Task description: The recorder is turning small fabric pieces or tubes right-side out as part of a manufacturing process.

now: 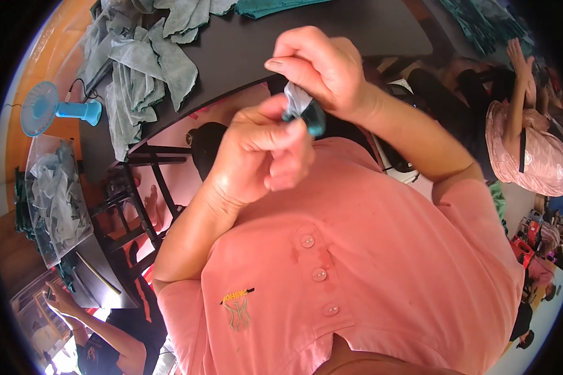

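A small piece of cloth [299, 99], pale grey on one side and dark teal on the other, is bunched between my two hands in front of my chest. My left hand [259, 144] pinches its lower teal part between thumb and fingers. Above it, my right hand [328, 72] is closed with curled fingers over the upper grey end. My palm and fingers there hide part of the cloth, so its full shape does not show.
A dark table [244, 56] lies ahead, with a heap of grey-green cloth pieces [144, 69] hanging over its edge. At the left stand a blue fan [78, 111] and a clear bin [59, 200] of cloth. Other people sit at lower left and right.
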A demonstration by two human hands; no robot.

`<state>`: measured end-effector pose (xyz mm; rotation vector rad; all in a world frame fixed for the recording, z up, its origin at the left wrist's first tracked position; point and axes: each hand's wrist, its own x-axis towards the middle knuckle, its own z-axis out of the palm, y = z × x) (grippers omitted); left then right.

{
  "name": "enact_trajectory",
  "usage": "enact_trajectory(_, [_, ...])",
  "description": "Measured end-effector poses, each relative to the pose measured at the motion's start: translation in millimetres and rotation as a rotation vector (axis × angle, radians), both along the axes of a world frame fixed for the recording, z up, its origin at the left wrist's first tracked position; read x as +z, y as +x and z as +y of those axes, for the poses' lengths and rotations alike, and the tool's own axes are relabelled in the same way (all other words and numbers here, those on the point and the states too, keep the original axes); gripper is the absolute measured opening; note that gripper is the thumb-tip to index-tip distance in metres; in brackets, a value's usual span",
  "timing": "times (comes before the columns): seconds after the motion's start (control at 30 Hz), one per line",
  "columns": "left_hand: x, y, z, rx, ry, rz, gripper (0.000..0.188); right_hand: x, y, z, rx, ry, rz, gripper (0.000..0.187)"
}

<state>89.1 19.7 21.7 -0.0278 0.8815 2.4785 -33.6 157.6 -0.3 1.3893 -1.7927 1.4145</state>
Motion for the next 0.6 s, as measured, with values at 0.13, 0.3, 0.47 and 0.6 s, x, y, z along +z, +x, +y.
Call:
enact_trajectory(0.13, [4.0,2.8,16.0,-0.268,0.084,0.131,0.028,2.4,0.6,-26.8,0.318,0.270,-0.122,0.016])
enact_trajectory(0.3, [-6.2,-12.4,-0.5,-0.320,0.099,0.277,0.058,-11.1,2.6,-55.2,0.416,0.130,-0.521,0.016])
enact_trajectory(0.47, [-18.8,-5.9,-17.6,-0.268,0.233,0.292,0.080,21.5,-9.0,-25.2,0.101,-0.059,-0.351,0.019])
enact_trajectory(0.6, [-27.9,-4.8,-27.7,-0.169,0.154,0.168,0.089,74.3,43.9,12.1,0.714,-0.386,-0.593,0.017])
